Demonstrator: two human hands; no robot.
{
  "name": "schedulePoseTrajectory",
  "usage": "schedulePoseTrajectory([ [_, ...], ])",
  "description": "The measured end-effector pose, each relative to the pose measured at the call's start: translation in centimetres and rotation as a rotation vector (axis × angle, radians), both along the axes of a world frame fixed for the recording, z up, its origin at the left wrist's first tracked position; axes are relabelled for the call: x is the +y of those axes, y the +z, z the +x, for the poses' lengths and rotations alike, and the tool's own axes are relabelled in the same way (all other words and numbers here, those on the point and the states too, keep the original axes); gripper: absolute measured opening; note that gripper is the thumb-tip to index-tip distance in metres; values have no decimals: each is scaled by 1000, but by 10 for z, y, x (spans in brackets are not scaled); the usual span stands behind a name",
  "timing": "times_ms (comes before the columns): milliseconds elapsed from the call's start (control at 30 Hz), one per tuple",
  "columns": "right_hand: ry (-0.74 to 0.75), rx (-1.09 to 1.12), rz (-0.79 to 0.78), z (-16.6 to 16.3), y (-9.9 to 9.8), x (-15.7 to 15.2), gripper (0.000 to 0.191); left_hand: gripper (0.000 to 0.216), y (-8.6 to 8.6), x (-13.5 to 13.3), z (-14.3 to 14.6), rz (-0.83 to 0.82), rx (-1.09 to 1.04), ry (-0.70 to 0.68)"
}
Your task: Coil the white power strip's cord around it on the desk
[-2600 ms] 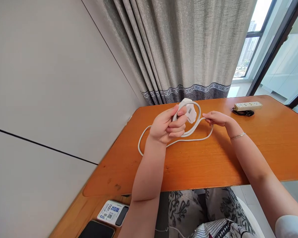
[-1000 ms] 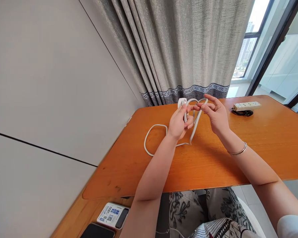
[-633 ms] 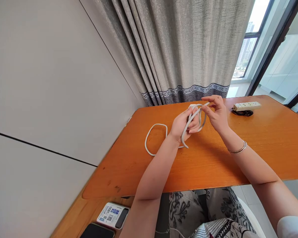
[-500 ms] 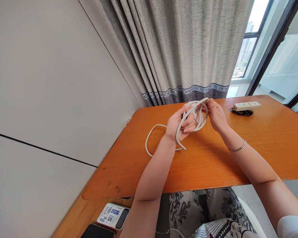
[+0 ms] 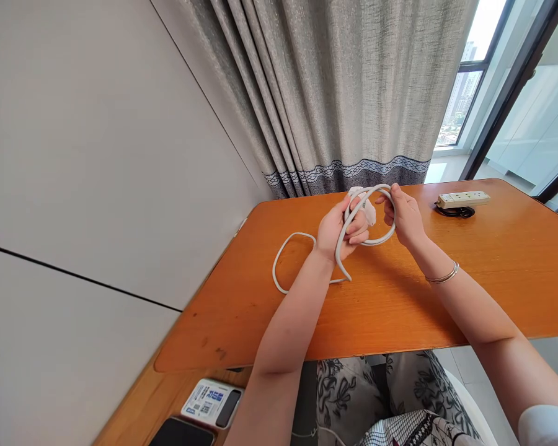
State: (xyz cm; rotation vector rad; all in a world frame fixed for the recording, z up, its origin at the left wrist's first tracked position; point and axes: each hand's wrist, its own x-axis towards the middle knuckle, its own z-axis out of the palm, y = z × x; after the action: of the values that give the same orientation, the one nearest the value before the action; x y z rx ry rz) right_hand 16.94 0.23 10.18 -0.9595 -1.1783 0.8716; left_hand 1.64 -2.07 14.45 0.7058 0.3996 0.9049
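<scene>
My left hand (image 5: 337,229) is closed round a white cable (image 5: 378,241) above the middle of the table. A white plastic block (image 5: 368,209) shows just beyond those fingers, mostly covered by the hand and the cable, so its kind is unclear. My right hand (image 5: 407,218) pinches the right side of the cable's round loop between thumb and fingers. From the left hand the cable drops past the wrist to the table, where a loose loop (image 5: 279,260) lies left of the forearm.
A cream power strip (image 5: 462,199) with a black cord (image 5: 456,212) lies at the table's right rear. A white box (image 5: 209,401) and a dark flat device (image 5: 181,432) rest on a lower surface at the left. A curtain (image 5: 363,93) hangs behind the orange table (image 5: 260,328).
The loop between my hands has opened wider and rounder, with its strands drawn together. Both hands have shifted only slightly to the right; the power strip has stayed put.
</scene>
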Motion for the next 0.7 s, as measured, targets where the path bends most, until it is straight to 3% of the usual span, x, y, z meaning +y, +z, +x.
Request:
schedulePoseTrajectory([
  [467,-95,-214,86,9,3,-1,74,42,-2,8,-2,22,124,11],
  [700,-75,-317,79,11,3,0,76,47,-4,11,-9,69,151,-137],
])
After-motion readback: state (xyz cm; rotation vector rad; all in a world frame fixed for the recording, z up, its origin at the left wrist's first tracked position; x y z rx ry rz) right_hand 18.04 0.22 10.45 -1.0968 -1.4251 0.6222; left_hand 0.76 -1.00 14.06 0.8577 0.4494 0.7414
